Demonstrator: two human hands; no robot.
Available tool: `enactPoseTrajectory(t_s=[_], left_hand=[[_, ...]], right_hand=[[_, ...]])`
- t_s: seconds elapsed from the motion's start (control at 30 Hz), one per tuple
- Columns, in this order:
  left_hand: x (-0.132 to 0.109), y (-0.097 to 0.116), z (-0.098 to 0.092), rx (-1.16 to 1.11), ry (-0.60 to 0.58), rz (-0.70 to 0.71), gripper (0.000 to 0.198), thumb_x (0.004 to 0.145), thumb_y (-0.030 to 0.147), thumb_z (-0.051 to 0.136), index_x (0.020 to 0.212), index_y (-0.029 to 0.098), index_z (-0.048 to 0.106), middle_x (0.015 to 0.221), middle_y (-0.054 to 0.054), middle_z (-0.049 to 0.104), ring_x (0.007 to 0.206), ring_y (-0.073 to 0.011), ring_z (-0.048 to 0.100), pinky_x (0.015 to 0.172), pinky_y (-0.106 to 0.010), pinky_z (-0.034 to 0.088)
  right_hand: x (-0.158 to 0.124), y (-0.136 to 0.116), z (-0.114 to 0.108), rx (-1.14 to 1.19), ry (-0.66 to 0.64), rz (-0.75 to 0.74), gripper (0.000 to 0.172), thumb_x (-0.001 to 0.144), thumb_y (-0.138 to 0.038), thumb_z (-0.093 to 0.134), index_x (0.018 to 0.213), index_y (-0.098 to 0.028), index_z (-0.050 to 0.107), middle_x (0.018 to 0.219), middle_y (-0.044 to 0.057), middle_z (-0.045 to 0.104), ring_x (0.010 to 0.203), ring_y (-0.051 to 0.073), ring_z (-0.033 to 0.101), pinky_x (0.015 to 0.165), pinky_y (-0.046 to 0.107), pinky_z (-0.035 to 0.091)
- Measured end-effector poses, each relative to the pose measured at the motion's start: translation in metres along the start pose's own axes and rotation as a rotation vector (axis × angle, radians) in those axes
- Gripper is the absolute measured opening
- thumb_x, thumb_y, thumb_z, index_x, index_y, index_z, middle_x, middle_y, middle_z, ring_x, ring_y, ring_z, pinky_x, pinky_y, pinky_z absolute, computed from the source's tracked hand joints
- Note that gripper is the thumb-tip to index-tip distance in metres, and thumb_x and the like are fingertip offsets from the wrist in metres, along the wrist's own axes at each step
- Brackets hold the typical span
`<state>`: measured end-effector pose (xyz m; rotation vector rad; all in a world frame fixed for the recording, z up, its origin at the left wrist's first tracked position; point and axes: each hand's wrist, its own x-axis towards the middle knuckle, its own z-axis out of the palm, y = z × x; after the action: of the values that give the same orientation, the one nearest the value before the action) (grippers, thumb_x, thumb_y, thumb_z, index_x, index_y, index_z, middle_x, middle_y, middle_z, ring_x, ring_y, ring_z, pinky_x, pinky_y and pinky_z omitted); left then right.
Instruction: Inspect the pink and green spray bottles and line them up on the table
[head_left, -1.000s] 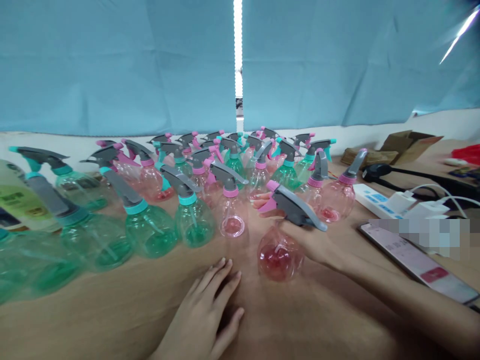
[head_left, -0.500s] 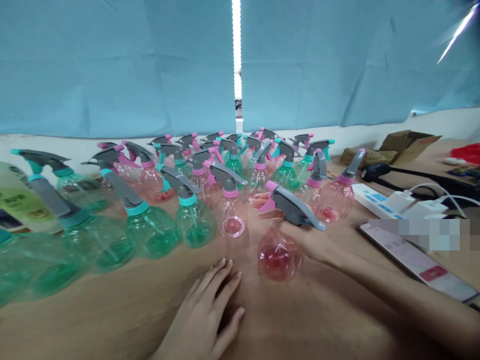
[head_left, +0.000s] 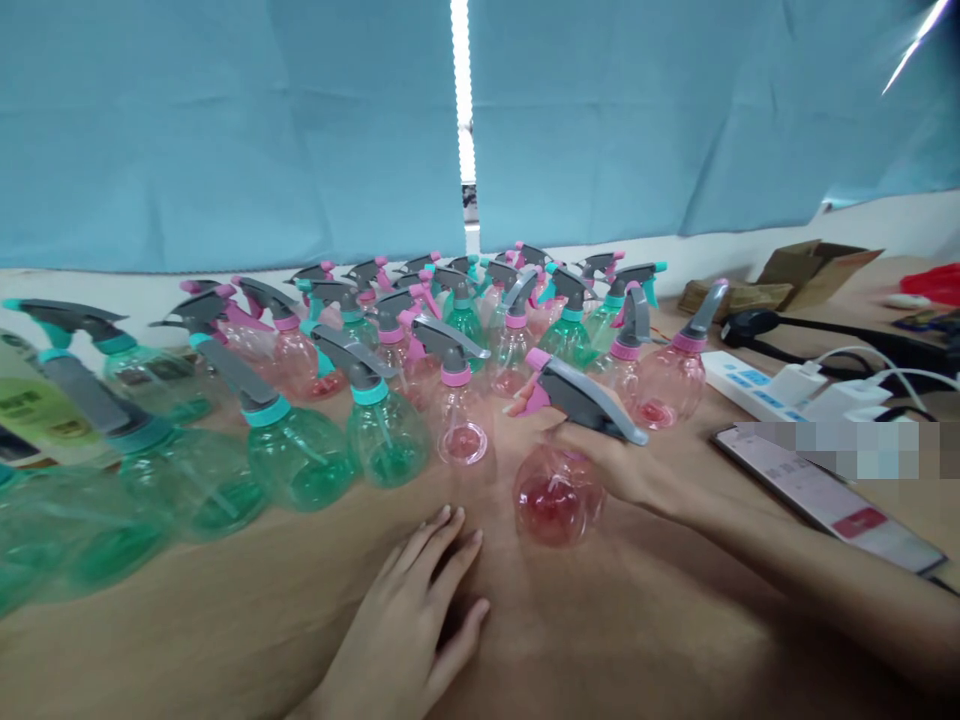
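Observation:
My right hand [head_left: 611, 455] is wrapped round the neck of a pink spray bottle [head_left: 559, 500] with a grey and pink trigger head, its nozzle pointing up and left. The bottle is upright, at or just over the tabletop; which of these I cannot tell. On the wooden table lies my left hand [head_left: 409, 605], fingers spread and holding nothing. Beyond it stand a clear pink spray bottle [head_left: 461, 430] and a green spray bottle [head_left: 388, 440] with a turquoise collar. Another pink spray bottle [head_left: 670, 380] is behind my right hand.
Several more green and pink spray bottles crowd the left and back of the table. To the right lie a phone [head_left: 832, 500], a white power strip [head_left: 754, 385] with plugs, and a black headset [head_left: 750, 330]. A cardboard box [head_left: 814, 275] sits at the back right.
The camera view has shifted slightly, so most things sit a little higher in it. My right hand keeps its hold on the pink spray bottle, and my left hand stays flat.

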<state>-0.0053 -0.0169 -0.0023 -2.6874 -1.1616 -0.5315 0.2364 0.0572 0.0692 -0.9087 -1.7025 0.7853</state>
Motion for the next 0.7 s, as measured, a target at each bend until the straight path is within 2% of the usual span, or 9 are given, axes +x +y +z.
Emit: enactPoseTrajectory(t_s=[0.1,0.27,0.43,0.53,0.7], left_hand=[[0.0,0.0,-0.001,-0.012,-0.015,-0.011,0.04,0.092,0.03,0.051,0.129,0.017,0.053,0.135,-0.01,0.055,0.123,-0.0285,0.051,0.097,-0.044,0.046],[0.001,0.001,-0.001,0.008,-0.029,0.001,0.04,0.093,0.03,0.05,0.13,0.016,0.052,0.136,-0.012,0.054,0.124,-0.0295,0.051,0.097,-0.045,0.046],[0.002,0.0,-0.001,0.014,-0.023,0.007,0.04,0.092,0.03,0.051,0.13,0.016,0.052,0.136,-0.012,0.054,0.123,-0.029,0.052,0.097,-0.044,0.047],[0.003,0.0,-0.001,0.025,-0.019,0.003,0.04,0.092,0.031,0.052,0.129,0.016,0.052,0.135,-0.012,0.055,0.121,-0.0293,0.053,0.096,-0.045,0.048],[0.003,-0.001,-0.001,0.046,-0.001,0.025,0.04,0.092,0.032,0.052,0.128,0.016,0.052,0.132,-0.012,0.057,0.119,-0.0294,0.056,0.093,-0.044,0.05]], right_hand=[[0.001,0.003,0.0,0.053,-0.007,-0.04,0.011,0.069,-0.016,0.053,0.078,-0.023,0.055,0.066,-0.005,0.046,0.055,0.011,0.041,0.055,0.027,0.035],[0.002,0.001,0.0,0.003,0.019,-0.04,0.009,0.069,-0.017,0.056,0.073,-0.023,0.049,0.072,-0.004,0.049,0.063,0.013,0.045,0.06,0.029,0.037],[0.001,-0.002,-0.001,0.046,-0.011,-0.065,0.011,0.07,-0.014,0.055,0.073,-0.023,0.051,0.073,-0.004,0.053,0.063,0.012,0.048,0.059,0.027,0.039],[0.0,0.001,-0.002,0.103,-0.038,-0.035,0.011,0.071,-0.015,0.057,0.078,-0.023,0.054,0.073,-0.004,0.056,0.063,0.012,0.052,0.058,0.026,0.04],[-0.002,0.008,-0.001,0.077,0.011,0.03,0.008,0.072,-0.02,0.06,0.077,-0.023,0.055,0.069,-0.004,0.055,0.061,0.013,0.051,0.058,0.028,0.042]])
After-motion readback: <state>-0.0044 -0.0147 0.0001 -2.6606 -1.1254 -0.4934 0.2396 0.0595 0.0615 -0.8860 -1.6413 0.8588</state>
